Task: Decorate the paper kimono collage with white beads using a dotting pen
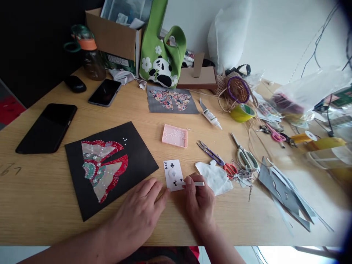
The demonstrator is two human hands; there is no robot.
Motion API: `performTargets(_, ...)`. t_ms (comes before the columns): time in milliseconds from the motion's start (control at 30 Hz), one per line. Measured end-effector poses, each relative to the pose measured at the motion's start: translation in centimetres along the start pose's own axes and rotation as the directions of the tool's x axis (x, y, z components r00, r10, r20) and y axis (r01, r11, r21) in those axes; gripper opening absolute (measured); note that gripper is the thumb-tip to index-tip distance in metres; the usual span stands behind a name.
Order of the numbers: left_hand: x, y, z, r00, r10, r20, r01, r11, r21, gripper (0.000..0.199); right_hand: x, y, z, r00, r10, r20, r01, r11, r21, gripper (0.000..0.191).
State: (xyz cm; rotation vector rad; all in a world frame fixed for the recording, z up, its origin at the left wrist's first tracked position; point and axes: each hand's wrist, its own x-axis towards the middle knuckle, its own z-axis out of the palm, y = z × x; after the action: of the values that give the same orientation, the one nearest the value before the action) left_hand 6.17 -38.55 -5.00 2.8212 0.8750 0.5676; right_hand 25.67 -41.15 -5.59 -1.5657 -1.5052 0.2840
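My right hand pinches a thin white stick, its tip over the lower part of a three of clubs playing card. A small white blob, perhaps glue, sits on the middle of that card. Lying flat on the table, my left hand has its fingertips at the card's lower left corner. To its left is a black sheet bearing a red, cream and teal fabric cutout dotted with beads. Beyond the card rests a pink tray of tiny white beads.
White tissue, thread snips and scissors lie right of my right hand, with grey scraps farther out. A glue tube and a grey patterned sheet lie behind the tray. Phones lie left.
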Motion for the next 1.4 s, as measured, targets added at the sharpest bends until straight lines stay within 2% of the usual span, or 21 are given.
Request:
performTargets(100,-0.2,0.1,0.6,1.000,-0.001,0.014,0.001,1.000,0.000,0.037,0.0,0.1,0.1,0.992,-0.113,0.054,0.115,0.993,-0.029,0.015)
performTargets(167,-0.2,0.2,0.7,1.000,-0.002,0.007,0.002,1.000,0.004,0.036,0.1,0.1,0.1,0.988,-0.135,0.080,0.139,0.989,-0.047,0.015)
performTargets(633,0.0,0.2,0.4,0.997,-0.055,0.057,0.056,0.998,-0.015,0.029,0.0,-0.3,0.0,0.985,-0.098,0.139,0.115,0.986,-0.119,0.015)
performTargets(833,-0.1,0.3,0.5,0.995,-0.052,0.089,0.054,0.998,-0.013,0.033,0.2,-0.6,-0.1,0.982,-0.101,0.157,0.122,0.985,-0.126,0.017)
performTargets(1067,0.1,0.3,0.3,0.997,-0.056,0.060,0.056,0.998,0.001,0.031,0.1,-0.7,0.4,0.980,-0.118,0.161,0.144,0.977,-0.159,0.020)
performTargets(1400,0.1,0.3,0.1,0.997,-0.068,0.024,0.069,0.998,-0.007,0.030,0.4,-1.2,0.8,0.988,-0.115,0.105,0.138,0.960,-0.242,0.023)
